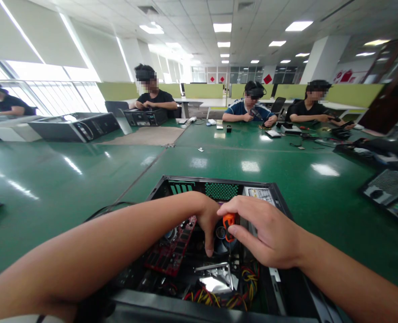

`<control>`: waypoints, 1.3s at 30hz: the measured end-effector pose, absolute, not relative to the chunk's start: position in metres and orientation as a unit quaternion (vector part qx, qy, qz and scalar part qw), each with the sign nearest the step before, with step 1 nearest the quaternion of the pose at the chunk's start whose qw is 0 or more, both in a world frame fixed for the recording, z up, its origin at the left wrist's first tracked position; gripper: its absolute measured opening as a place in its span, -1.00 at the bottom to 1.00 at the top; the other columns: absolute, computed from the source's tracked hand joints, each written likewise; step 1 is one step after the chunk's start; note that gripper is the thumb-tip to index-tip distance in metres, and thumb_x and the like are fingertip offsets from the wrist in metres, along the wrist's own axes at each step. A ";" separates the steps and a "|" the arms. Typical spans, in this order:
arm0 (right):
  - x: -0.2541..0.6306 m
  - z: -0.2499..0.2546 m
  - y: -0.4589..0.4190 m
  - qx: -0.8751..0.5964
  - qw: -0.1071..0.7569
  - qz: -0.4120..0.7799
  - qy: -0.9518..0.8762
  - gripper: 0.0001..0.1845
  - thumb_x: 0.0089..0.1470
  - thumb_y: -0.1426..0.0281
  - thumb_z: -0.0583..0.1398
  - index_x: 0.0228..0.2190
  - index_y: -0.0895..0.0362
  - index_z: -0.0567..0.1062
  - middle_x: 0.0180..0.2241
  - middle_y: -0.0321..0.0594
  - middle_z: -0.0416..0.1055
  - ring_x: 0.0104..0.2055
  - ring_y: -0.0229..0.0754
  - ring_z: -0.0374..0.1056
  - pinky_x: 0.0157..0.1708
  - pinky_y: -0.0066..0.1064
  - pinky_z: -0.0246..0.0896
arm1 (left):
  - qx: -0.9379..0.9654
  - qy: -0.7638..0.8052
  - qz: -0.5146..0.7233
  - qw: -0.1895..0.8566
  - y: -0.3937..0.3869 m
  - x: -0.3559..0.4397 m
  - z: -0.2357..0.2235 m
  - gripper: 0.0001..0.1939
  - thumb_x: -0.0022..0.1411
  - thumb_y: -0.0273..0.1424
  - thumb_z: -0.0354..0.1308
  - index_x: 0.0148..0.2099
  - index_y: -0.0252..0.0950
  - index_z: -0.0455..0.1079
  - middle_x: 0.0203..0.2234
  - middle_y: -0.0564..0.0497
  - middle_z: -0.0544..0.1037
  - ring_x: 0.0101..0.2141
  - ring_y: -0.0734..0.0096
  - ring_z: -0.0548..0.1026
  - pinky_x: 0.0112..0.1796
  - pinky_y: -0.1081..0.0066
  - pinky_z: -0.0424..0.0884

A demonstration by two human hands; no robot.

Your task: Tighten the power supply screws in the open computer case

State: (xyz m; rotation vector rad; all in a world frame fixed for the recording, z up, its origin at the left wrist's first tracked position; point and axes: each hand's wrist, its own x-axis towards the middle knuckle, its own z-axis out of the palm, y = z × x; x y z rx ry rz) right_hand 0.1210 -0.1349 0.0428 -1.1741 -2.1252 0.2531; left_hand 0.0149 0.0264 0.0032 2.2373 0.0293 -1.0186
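An open black computer case (215, 309) lies in front of me. My right hand (259, 229) is closed around the orange and black handle of a screwdriver (229, 224), whose shaft points down into the case. My left hand (207, 220) reaches over the case from the left and bends down inside, beside the screwdriver. Its thumb is stretched downward, and I see nothing held in it; the other fingers are mostly hidden. Next to it are a round fan (221, 233) and a red circuit board (172, 246). Below sit a silvery metal bracket (217, 273) and a bundle of coloured cables (249, 282).
The case stands on a green table (219, 161). Another opened case (81, 125) lies at the back left, and computer parts (392, 188) lie on the right. Several people sit across the table, one behind a dark case (145, 117). A small white piece (201, 149) lies mid-table.
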 end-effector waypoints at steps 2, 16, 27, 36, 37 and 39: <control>0.120 0.042 -0.134 -0.459 0.347 0.091 -0.813 -0.72 0.03 0.40 0.16 -0.16 0.12 0.35 -0.29 -0.20 0.42 -0.25 -0.17 0.32 -0.21 -0.30 0.20 | 0.859 0.021 -0.386 0.336 0.027 0.015 0.003 -0.48 -0.44 -0.25 0.40 -0.28 -0.23 0.52 -0.35 0.12 0.57 -0.22 0.18 0.46 -0.07 0.32 0.33; 0.121 0.041 -0.134 -0.514 0.385 0.035 -0.766 -0.64 0.11 0.51 0.02 -0.04 0.07 0.28 -0.15 -0.18 0.37 -0.10 -0.15 0.29 -0.09 -0.25 0.19 | 0.882 0.053 -0.361 0.300 0.024 0.011 0.007 -0.15 -0.50 -0.21 0.40 -0.02 -0.25 0.39 -0.12 0.05 0.51 -0.04 0.10 0.39 -0.01 0.34 0.28; 0.125 0.033 -0.127 -0.625 0.387 -0.026 -0.677 -0.71 0.12 0.47 0.01 -0.09 0.06 0.30 -0.19 -0.13 0.34 -0.14 -0.05 0.27 -0.13 -0.15 0.17 | 0.908 0.115 -0.356 0.189 0.029 0.013 0.008 0.08 -0.52 -0.15 0.37 0.16 -0.33 0.18 0.07 -0.16 0.34 0.06 -0.04 0.28 0.06 0.25 0.18; 0.124 0.033 -0.126 -0.635 0.361 -0.023 -0.683 -0.69 0.13 0.47 0.00 -0.07 0.05 0.29 -0.16 -0.16 0.35 -0.12 -0.08 0.29 -0.10 -0.16 0.18 | 0.909 0.117 -0.365 0.165 0.025 0.014 0.011 0.17 -0.55 -0.09 0.36 0.20 -0.32 0.13 0.10 -0.15 0.31 0.09 -0.05 0.24 0.09 0.25 0.13; 0.124 0.033 -0.126 -0.635 0.359 -0.023 -0.684 -0.69 0.13 0.47 0.00 -0.07 0.05 0.29 -0.16 -0.16 0.36 -0.12 -0.08 0.29 -0.10 -0.16 0.18 | 0.909 0.116 -0.367 0.162 0.024 0.014 0.012 0.20 -0.57 -0.06 0.36 0.21 -0.33 0.11 0.11 -0.16 0.29 0.10 -0.06 0.23 0.10 0.25 0.12; 0.124 0.033 -0.126 -0.636 0.356 -0.023 -0.685 -0.68 0.13 0.47 0.00 -0.06 0.05 0.29 -0.16 -0.16 0.36 -0.12 -0.08 0.30 -0.10 -0.16 0.19 | 0.908 0.109 -0.373 0.155 0.024 0.013 0.013 0.27 -0.60 0.00 0.34 0.22 -0.37 0.08 0.13 -0.20 0.26 0.12 -0.07 0.20 0.11 0.26 0.09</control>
